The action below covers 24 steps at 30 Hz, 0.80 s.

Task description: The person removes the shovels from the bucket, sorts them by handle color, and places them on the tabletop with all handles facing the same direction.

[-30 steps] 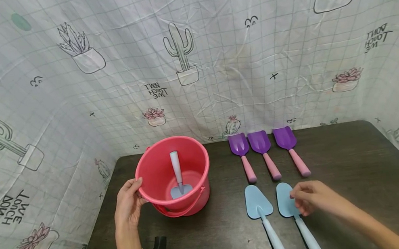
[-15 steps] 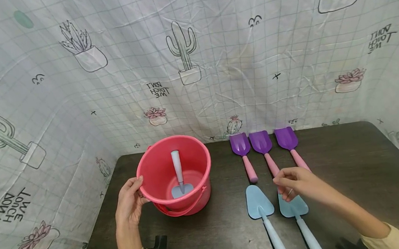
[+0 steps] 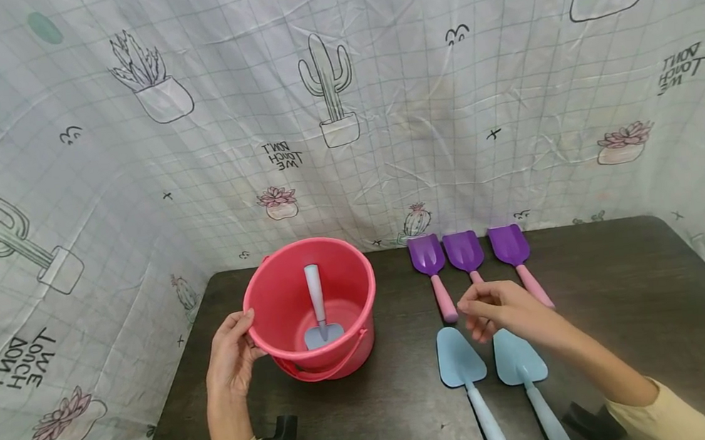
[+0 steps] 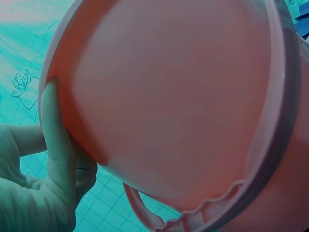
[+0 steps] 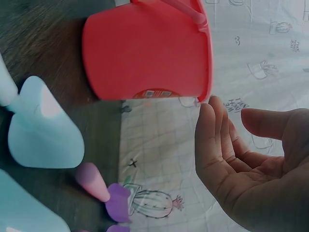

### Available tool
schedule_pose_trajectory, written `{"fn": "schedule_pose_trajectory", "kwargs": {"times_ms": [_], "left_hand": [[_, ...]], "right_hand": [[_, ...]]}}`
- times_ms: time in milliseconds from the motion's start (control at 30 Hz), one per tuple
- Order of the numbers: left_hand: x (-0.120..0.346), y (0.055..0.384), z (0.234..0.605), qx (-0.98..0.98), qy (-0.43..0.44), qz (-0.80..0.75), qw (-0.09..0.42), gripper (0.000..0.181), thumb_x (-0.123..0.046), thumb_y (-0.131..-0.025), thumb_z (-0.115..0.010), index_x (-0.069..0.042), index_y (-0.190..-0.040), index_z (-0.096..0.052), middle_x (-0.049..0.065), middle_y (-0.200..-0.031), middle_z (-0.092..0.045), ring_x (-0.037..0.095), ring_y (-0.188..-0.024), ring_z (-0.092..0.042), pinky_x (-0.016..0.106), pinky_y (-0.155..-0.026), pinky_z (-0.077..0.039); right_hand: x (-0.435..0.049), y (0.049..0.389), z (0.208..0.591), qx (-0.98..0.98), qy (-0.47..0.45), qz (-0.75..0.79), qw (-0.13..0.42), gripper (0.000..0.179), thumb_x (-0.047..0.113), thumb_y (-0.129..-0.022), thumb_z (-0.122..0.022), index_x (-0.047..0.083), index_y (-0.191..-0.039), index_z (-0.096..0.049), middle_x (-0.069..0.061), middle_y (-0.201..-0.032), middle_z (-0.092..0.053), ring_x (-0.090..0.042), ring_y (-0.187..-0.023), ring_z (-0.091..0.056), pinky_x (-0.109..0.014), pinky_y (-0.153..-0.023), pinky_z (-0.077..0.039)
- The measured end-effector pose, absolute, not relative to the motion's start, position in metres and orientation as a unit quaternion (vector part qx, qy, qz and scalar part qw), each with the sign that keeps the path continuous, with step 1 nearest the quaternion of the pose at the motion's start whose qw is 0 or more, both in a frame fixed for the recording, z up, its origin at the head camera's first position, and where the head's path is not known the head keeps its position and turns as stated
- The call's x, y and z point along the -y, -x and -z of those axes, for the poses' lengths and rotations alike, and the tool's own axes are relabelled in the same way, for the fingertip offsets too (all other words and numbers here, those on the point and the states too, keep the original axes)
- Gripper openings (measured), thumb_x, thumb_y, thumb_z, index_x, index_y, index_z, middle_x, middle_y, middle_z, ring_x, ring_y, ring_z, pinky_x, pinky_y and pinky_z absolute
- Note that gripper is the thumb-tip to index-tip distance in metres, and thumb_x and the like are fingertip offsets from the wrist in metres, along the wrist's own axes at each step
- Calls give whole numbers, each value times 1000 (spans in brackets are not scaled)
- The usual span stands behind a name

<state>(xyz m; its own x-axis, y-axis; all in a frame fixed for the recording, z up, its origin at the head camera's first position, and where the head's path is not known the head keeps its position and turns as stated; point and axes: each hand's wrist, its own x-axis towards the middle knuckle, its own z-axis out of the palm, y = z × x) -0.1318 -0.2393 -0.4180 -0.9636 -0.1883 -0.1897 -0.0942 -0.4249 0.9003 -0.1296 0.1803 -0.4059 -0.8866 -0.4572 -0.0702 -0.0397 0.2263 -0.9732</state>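
Observation:
A red bucket (image 3: 290, 359) (image 4: 183, 96) (image 5: 145, 53) stands at the left of the dark table (image 3: 626, 306). One light blue trowel (image 3: 319, 309) leans inside it. My left hand (image 3: 236, 343) grips the bucket's left rim, and a finger (image 4: 55, 145) lies along its wall. Three purple shovels (image 3: 427, 255) (image 3: 464, 251) (image 3: 510, 245) with pink handles lie in a row at the back. Two more light blue trowels (image 3: 461, 366) (image 3: 520, 364) lie in front of them. My right hand (image 3: 481, 310) (image 5: 227, 159) hovers over the middle shovel's handle, fingers relaxed, holding nothing.
A white sheet (image 3: 379, 102) printed with cacti hangs behind the table and along both its sides. Black wrist mounts (image 3: 275, 436) (image 3: 593, 424) show near the front edge. Bare tabletop lies to the right of the shovels.
My right hand has moved up and left, from the right blue trowel's blade to above the middle purple shovel's handle. The left hand and the bucket have stayed put.

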Motion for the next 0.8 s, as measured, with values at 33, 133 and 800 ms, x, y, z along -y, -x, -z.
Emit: {"fn": "schedule_pose_trajectory", "kwargs": {"times_ms": [33,133,800], "left_hand": [[239,132,418,536,-131,833,28,22,-18,-95,-59,-4,-108,-47,13,-99,-64,22,-83,-71,36,-69,-56],[239,132,418,540,-126,831,32,19,-17,-96,-58,-4,-105,-47,12,-94,-64,20,-77,-71,35,-66,-57],[237,132,424,541,-111,832,51,14,-14,-96,-57,-3,-98,-49,8,-78,-62,17,-62,-67,30,-54,-56]], "right_hand": [[-179,130,405,-763,166,601,170,28,23,-97,-57,-5,-96,-57,-23,-80,-60,-24,-66,-62,-45,-64,-57],[-175,132,404,-763,177,600,163,26,22,-97,-57,-4,-96,-58,-25,-81,-61,-27,-67,-63,-44,-62,-57],[-147,140,393,-745,194,616,169,27,24,-96,-58,-2,-96,-56,-22,-82,-60,-29,-68,-66,-42,-63,-57]]}}
